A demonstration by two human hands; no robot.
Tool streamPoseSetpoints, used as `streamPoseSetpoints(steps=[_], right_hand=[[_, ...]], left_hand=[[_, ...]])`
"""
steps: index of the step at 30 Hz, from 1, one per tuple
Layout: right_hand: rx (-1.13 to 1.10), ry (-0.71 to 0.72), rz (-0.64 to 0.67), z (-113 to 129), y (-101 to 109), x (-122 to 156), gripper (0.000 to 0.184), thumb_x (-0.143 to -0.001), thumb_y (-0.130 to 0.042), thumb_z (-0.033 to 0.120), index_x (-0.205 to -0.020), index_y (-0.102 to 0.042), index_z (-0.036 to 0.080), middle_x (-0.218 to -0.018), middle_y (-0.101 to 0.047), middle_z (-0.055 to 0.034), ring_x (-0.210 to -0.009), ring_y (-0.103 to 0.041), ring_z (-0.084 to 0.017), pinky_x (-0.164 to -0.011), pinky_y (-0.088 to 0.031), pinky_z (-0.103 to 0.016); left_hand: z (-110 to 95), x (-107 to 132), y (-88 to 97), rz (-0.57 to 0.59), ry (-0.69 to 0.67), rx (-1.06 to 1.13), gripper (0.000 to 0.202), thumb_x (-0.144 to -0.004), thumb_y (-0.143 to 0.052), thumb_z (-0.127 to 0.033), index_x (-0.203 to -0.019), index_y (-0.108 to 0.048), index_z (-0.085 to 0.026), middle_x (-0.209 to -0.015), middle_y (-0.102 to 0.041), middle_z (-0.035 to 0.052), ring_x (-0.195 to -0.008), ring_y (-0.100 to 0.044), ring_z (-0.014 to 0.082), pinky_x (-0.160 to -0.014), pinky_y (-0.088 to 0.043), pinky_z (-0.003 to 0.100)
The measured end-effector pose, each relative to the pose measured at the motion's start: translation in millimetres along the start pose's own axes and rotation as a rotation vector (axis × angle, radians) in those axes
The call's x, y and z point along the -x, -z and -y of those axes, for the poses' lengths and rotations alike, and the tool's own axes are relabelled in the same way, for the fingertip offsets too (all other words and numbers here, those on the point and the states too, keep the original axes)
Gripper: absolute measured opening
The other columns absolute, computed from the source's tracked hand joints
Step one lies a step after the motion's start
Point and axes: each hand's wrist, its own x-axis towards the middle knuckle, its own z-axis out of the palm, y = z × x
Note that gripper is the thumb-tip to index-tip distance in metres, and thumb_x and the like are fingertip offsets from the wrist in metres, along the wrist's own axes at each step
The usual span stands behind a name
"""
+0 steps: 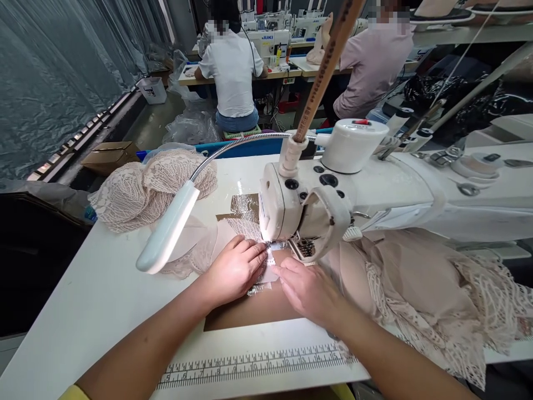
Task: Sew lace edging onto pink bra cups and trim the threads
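Observation:
Beige lace fabric (208, 244) lies under the head of a white sewing machine (278, 205), lit by a bright spot at the needle. My left hand (238, 269) rests flat on this fabric just left of the needle, fingers stretched out and pressing it down. To the right of the needle, my right hand (306, 286) has its thumb and fingertips closed at the fabric's near edge. Both sets of fingertips are close to the presser foot, which is mostly hidden. A brown sheet (245, 314) covers the table surface beneath my hands.
A lamp (166, 230) on a bent metal neck hangs over the left side. Bundled lace (145, 186) sits at the back left; more beige fabric (425, 278) is heaped right. A ruler strip (258, 361) runs along the front edge. Two people sit at machines beyond.

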Motion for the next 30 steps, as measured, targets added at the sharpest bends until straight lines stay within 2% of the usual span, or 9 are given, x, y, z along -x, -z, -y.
streamPoseSetpoints(steps=[7,13,19,24,27,30], right_hand=[[0.044,-0.001,-0.021,0,-3,-3,0.031,-0.081,-0.045,0.007,-0.098,-0.070,0.017,-0.075,-0.061,-0.0046,-0.062,-0.049,-0.015,-0.058,-0.037,-0.026],[0.048,-0.057,0.022,0,-14,-11,0.041,-0.085,-0.044,0.008,-0.121,-0.062,0.018,-0.087,-0.063,-0.0084,-0.071,-0.056,-0.016,-0.066,-0.045,-0.027],[0.026,-0.095,0.042,-1,-15,-11,0.041,-0.089,-0.041,0.012,-0.126,-0.059,0.018,-0.097,-0.066,-0.0106,-0.077,-0.060,-0.018,-0.071,-0.048,-0.028],[-0.044,-0.090,0.014,-2,-11,-10,0.037,-0.090,-0.043,0.019,-0.122,-0.061,0.019,-0.097,-0.068,-0.0090,-0.077,-0.062,-0.019,-0.067,-0.049,-0.030],[-0.088,-0.074,-0.009,-2,-2,-8,0.036,-0.092,-0.042,0.020,-0.122,-0.060,0.019,-0.096,-0.068,-0.0082,-0.083,-0.064,-0.020,-0.073,-0.050,-0.031],[-0.027,-0.130,0.049,0,13,-1,0.032,-0.094,-0.040,0.022,-0.117,-0.061,0.018,-0.095,-0.069,-0.0076,-0.082,-0.065,-0.021,-0.072,-0.050,-0.032]], left_hand=[[3,-1,1.9,0.005,0.031,0.001,0.032,-0.093,-0.042,-0.017,-0.118,-0.061,-0.009,-0.116,-0.065,0.0132,-0.097,-0.055,0.0252,-0.086,-0.042,0.041],[15,-3,0.7,0.032,0.103,0.004,0.034,-0.088,-0.045,-0.014,-0.118,-0.061,-0.011,-0.114,-0.066,0.0132,-0.103,-0.053,0.0273,-0.096,-0.037,0.046],[21,1,-6.1,0.008,0.202,0.019,0.029,-0.090,-0.043,-0.020,-0.110,-0.064,-0.015,-0.114,-0.064,0.0129,-0.111,-0.050,0.0284,-0.101,-0.032,0.047],[22,4,-7.4,-0.030,0.254,0.033,0.033,-0.093,-0.041,-0.029,-0.117,-0.060,-0.015,-0.124,-0.059,0.0134,-0.116,-0.048,0.0284,-0.103,-0.030,0.047],[21,5,-7.7,-0.044,0.282,0.039,0.040,-0.092,-0.044,-0.036,-0.124,-0.055,-0.014,-0.130,-0.055,0.0146,-0.118,-0.047,0.0296,-0.103,-0.032,0.047],[21,7,-8.7,-0.076,0.309,0.044,0.045,-0.090,-0.048,-0.040,-0.127,-0.054,-0.016,-0.132,-0.053,0.0145,-0.120,-0.047,0.0301,-0.102,-0.033,0.047]])
